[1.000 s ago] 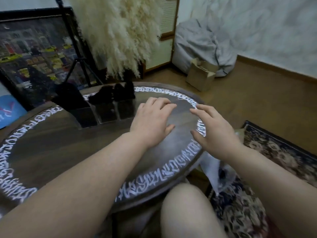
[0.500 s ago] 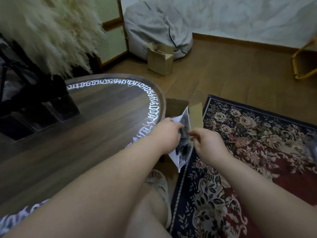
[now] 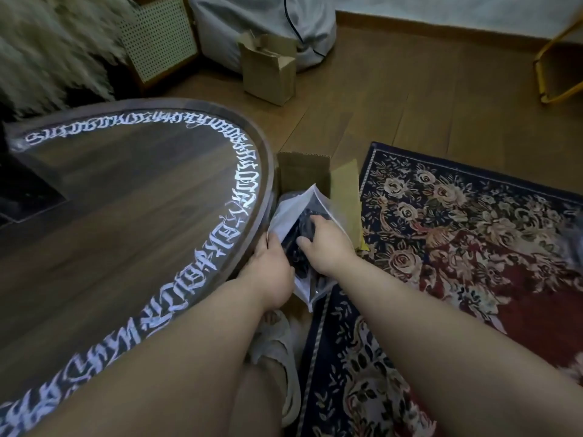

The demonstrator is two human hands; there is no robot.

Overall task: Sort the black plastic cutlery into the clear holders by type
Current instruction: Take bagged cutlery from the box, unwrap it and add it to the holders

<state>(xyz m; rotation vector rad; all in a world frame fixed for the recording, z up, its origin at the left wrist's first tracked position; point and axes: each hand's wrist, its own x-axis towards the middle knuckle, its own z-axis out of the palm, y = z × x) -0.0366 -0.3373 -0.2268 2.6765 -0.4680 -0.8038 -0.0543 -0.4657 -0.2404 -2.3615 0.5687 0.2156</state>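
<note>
We are fetching the cutlery: our left hand (image 3: 273, 272) grips the edge of the plastic bag (image 3: 310, 212) beside the round table (image 3: 126, 197), and our right hand (image 3: 326, 244) reaches inside, fingers curled on the black cutlery (image 3: 301, 234). Next, we judge, the pieces must go up onto the table, since the holders are not visible. Beyond lie a cardboard box (image 3: 303, 171), patterned rug (image 3: 473, 234) and wooden floor (image 3: 410, 96).

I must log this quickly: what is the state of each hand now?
Left hand: grips the edge of the clear plastic bag.
Right hand: reaches into the bag, fingers curled on the black cutlery.
</note>
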